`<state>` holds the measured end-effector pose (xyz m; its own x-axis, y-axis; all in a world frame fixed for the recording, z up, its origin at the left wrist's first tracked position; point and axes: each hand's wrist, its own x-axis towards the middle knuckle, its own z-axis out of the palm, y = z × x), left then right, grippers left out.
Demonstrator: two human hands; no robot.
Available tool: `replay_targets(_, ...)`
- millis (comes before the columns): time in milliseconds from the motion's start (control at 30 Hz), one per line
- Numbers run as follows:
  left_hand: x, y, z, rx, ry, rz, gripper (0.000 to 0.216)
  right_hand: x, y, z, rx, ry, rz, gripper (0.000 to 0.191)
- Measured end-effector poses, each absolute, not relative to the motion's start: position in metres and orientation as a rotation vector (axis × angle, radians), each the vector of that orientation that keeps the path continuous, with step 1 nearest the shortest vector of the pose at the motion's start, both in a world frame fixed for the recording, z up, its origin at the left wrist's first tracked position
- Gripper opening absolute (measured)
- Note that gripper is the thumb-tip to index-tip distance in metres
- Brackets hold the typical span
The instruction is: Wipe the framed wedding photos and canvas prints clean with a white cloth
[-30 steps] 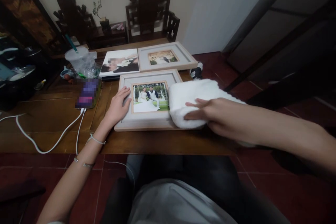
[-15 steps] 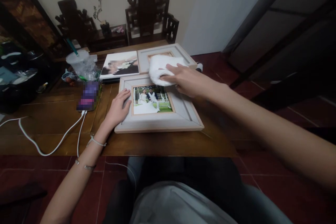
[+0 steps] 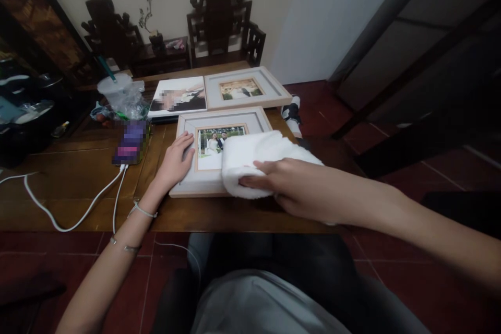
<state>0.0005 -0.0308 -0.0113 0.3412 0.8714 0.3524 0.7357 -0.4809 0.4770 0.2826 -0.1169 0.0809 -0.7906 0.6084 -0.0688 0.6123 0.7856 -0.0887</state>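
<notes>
A pale framed wedding photo (image 3: 219, 118) lies flat on the wooden table (image 3: 74, 177) in front of me. My left hand (image 3: 176, 159) rests open on its left border, fingers flat. My right hand (image 3: 282, 185) presses a folded white cloth (image 3: 258, 154) onto the frame's lower right part, fingers lying over the cloth's front edge. The cloth hides the right half of the picture and that corner of the frame.
Behind it lie a second framed photo (image 3: 247, 88) and an unframed print (image 3: 178, 95). A phone (image 3: 131, 142) with white cables (image 3: 78, 203), a plastic cup with a straw (image 3: 115, 88) and plastic wrapping stand at left. Dark carved chairs (image 3: 219, 15) line the wall.
My right hand has swept the white cloth from the frame's far edge down to its near right part. The left hand has stayed on the frame's left border.
</notes>
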Motion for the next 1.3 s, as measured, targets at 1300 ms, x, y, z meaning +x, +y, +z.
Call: replay_targets(1300, 0.001, -0.032, -0.007, 2.38, 1.433, 0.794, 0.042, 0.277, -0.07, 0.051, 1.309, 2.948, -0.136, 0.078)
